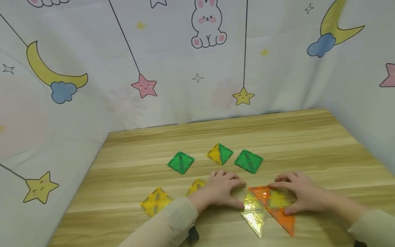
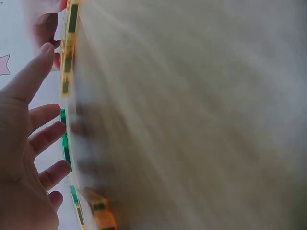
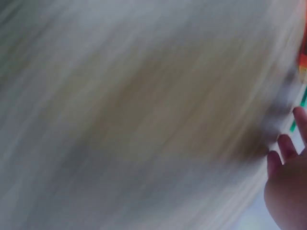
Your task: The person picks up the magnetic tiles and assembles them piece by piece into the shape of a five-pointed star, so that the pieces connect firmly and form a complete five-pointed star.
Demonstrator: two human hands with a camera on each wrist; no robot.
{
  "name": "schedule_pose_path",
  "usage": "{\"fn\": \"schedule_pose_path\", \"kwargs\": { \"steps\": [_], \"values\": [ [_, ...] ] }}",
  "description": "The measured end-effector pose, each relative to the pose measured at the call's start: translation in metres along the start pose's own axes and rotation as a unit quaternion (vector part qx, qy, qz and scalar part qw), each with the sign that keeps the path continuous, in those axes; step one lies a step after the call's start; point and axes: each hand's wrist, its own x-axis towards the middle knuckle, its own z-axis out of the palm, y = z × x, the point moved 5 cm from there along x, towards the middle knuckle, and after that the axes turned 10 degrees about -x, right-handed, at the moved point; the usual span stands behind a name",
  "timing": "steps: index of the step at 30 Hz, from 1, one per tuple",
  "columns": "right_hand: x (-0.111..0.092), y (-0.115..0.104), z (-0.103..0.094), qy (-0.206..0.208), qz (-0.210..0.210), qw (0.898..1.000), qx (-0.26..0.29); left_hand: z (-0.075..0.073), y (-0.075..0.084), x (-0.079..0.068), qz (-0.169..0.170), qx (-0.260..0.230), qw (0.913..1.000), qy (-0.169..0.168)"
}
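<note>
Flat triangular magnetic tiles lie fanned around a shared point on the table: an orange tile (image 1: 261, 192) at the top, yellow tiles on both sides, including a lower yellow tile (image 1: 255, 220), and another orange tile (image 1: 284, 222) at lower right. My left hand (image 1: 219, 190) is spread at the group's left side, its thumb tip at a yellow tile's edge. In the left wrist view its fingers are apart. On the other side, my right hand (image 1: 308, 193) has its thumb on the lower orange tile and a fingertip at the top orange tile's corner.
Behind the hands lie a green diamond (image 1: 181, 162), a yellow-green diamond (image 1: 220, 154) and another green diamond (image 1: 248, 161). A yellow diamond (image 1: 156, 201) sits left, and another yellow piece (image 1: 195, 187) is partly behind my left arm. A printed cloth (image 1: 185, 103) borders the wooden table (image 1: 129, 147).
</note>
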Motion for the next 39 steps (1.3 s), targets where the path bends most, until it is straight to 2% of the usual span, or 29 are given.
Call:
{"fn": "schedule_pose_path", "kwargs": {
  "steps": [5,11,16,22,28,32,39],
  "values": [
    [0.015,-0.011,0.005,-0.006,0.016,1.000,0.000,-0.001,-0.005,-0.007,-0.005,0.006,0.9999,0.007],
    [0.028,-0.020,0.008,-0.007,0.015,1.000,0.005,-0.003,-0.017,-0.015,-0.021,0.012,0.9994,0.025],
    [0.034,-0.022,0.010,-0.006,0.010,1.000,0.010,-0.008,-0.023,-0.024,-0.032,0.004,0.9992,0.024],
    [0.020,-0.015,0.009,0.005,0.015,0.999,0.037,-0.008,-0.029,-0.037,-0.041,-0.007,0.9991,0.010],
    [0.003,-0.010,0.005,0.053,-0.001,0.999,0.009,-0.004,-0.030,-0.042,-0.035,-0.002,0.9994,0.007],
    [0.005,-0.015,0.006,0.071,-0.005,0.997,0.006,-0.003,-0.028,-0.043,-0.035,-0.007,0.9993,0.013],
    [0.010,-0.020,0.007,0.067,0.023,0.997,0.026,-0.001,-0.023,-0.045,-0.039,-0.009,0.9989,0.025]
  ]
}}
